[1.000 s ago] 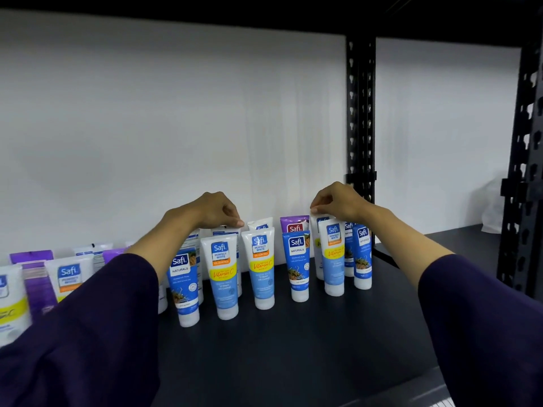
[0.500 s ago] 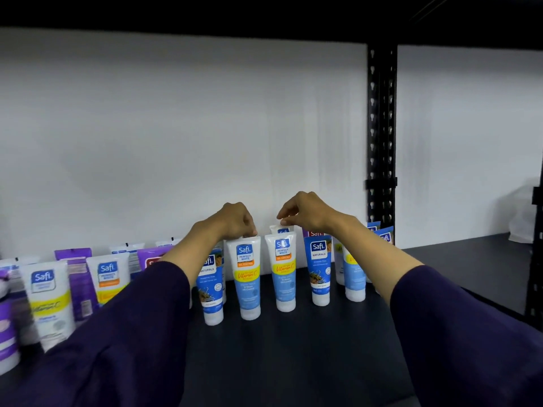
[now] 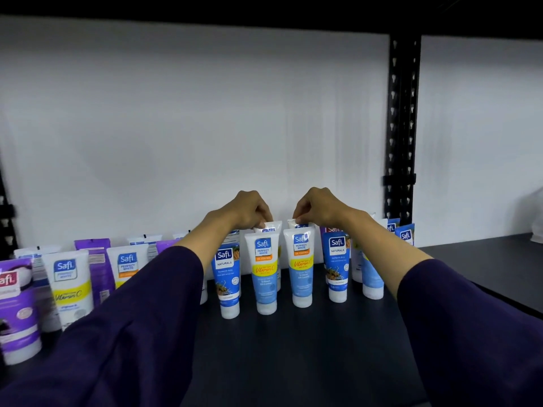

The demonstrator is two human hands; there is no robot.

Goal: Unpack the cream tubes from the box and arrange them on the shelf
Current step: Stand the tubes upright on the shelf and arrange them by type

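Dark shelf, white wall behind. Left hand & right hand each pinch a back-row tube top behind the Vitamin C tubes. Risk: sleeves/wrists knock front row, domino.

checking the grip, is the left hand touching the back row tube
Touching: the head view shows the left hand pinching the back-row tube at its top edge.

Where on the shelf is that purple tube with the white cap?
In the head view, the purple tube stands at the far left front of the shelf, beside a white Vitamin C tube, well left of both hands.
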